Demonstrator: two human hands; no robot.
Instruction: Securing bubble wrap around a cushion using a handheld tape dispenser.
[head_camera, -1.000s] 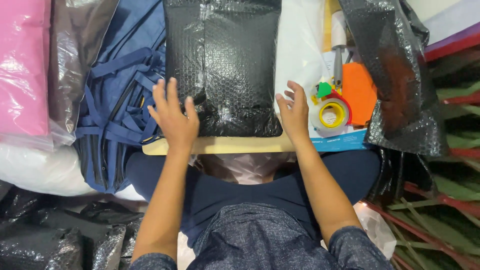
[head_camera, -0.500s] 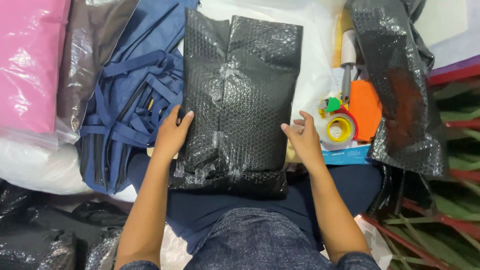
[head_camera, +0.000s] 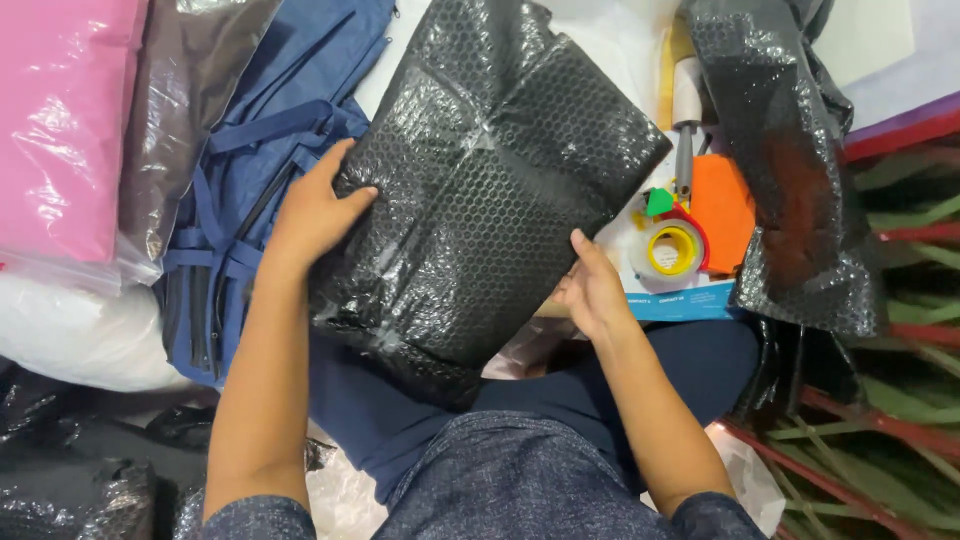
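A flat parcel wrapped in black bubble wrap (head_camera: 490, 190) is held tilted over my lap, its top leaning to the right. My left hand (head_camera: 315, 205) grips its left edge with the thumb on top. My right hand (head_camera: 592, 290) grips its lower right edge, fingers curled under it. Clear tape bands cross the wrap.
A roll of clear tape with a yellow core (head_camera: 672, 250) and an orange tape dispenser (head_camera: 722, 205) lie right of the parcel. A loose black bubble-wrap sheet (head_camera: 790, 170) lies at the right. A blue strapped bag (head_camera: 255, 170), a dark packet (head_camera: 185, 120) and a pink packet (head_camera: 60, 120) lie left.
Both hands lifted the black parcel off the board toward my lap and turned it clockwise, so it now sits tilted.
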